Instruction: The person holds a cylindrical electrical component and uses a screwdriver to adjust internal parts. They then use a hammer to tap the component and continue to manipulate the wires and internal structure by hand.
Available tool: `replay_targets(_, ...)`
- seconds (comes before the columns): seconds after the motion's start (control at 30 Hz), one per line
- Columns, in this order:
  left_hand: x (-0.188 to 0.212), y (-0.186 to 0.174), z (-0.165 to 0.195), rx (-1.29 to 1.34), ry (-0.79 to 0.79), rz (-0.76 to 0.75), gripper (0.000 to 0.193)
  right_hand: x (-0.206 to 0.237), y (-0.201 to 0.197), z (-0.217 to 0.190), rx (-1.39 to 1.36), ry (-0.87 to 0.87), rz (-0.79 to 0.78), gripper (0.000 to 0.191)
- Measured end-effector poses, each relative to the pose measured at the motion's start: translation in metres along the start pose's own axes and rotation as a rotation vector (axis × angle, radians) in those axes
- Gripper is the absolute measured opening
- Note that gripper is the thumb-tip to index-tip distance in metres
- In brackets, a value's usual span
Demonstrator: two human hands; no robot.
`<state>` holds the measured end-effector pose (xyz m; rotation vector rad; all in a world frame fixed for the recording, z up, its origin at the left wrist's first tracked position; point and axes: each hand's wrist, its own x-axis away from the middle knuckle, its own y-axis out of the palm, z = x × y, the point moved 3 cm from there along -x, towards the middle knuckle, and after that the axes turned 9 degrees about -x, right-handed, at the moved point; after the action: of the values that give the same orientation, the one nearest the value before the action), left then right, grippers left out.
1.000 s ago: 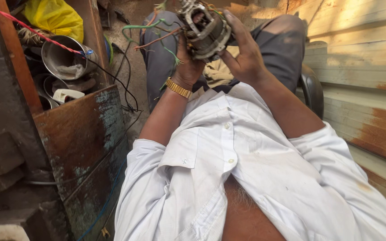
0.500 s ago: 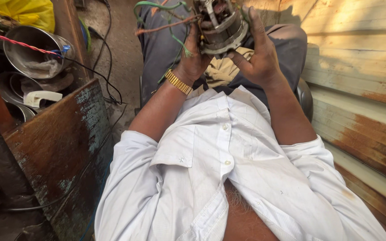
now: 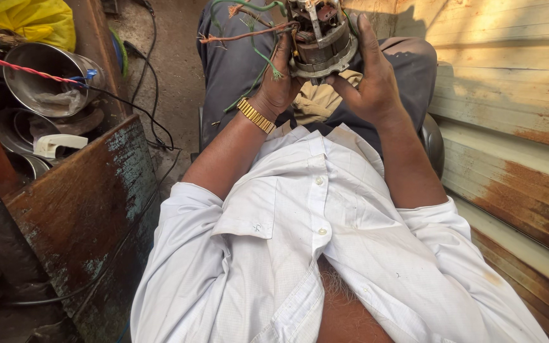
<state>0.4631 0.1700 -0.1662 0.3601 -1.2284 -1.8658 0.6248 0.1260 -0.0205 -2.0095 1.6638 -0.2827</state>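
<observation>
Two hands clamp a small motor (image 3: 321,35) above the lap: the left hand (image 3: 279,79) grips its left side, a gold watch (image 3: 255,115) on that wrist, and the right hand (image 3: 371,76) wraps the right side, fingers up along the casing. Red and green wires (image 3: 249,35) trail off the motor leftward. Steel bowls (image 3: 42,79) and a yellow bag (image 3: 30,19) sit behind a rusty box (image 3: 90,209) at left.

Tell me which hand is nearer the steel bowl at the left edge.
Left. The left hand grips the motor's side facing the steel bowl; the right hand holds the motor's far side.
</observation>
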Motion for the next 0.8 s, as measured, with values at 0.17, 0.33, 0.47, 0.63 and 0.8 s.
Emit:
replay_targets(0.17,0.002,0.001,0.001,-0.038,0.015,0.016,0.062,0.003,0.002,0.001,-0.013,0.054,-0.006,0.084)
replay_targets(0.33,-0.001,0.001,-0.001,-0.049,-0.01,0.04,0.061,0.005,-0.002,-0.001,-0.059,0.099,-0.028,0.082)
replay_targets(0.47,-0.001,0.001,-0.003,-0.04,0.025,-0.004,0.06,0.005,0.002,-0.007,0.062,-0.017,0.018,0.092)
replay_targets(0.63,0.0,-0.002,-0.002,-0.013,0.008,-0.011,0.062,0.007,0.003,-0.004,-0.086,0.122,0.028,0.079)
replay_targets(0.8,-0.001,-0.005,-0.001,0.029,0.017,-0.064,0.06,0.004,-0.001,-0.014,-0.059,0.013,0.001,0.086)
